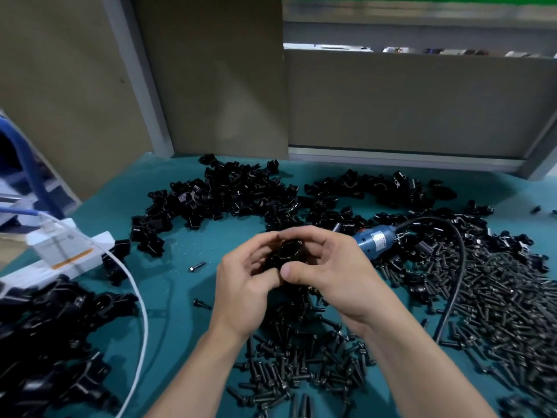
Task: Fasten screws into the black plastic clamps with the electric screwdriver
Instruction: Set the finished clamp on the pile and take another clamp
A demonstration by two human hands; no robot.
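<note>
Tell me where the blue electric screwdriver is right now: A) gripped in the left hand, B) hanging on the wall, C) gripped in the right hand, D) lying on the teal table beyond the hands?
D: the blue electric screwdriver lies on the teal table beside the heap of dark metal screws, while the left hand and right hand both hold a black plastic clamp.

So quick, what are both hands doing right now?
Left hand: holding the black clamp.
Right hand: pinching the same clamp.
</note>
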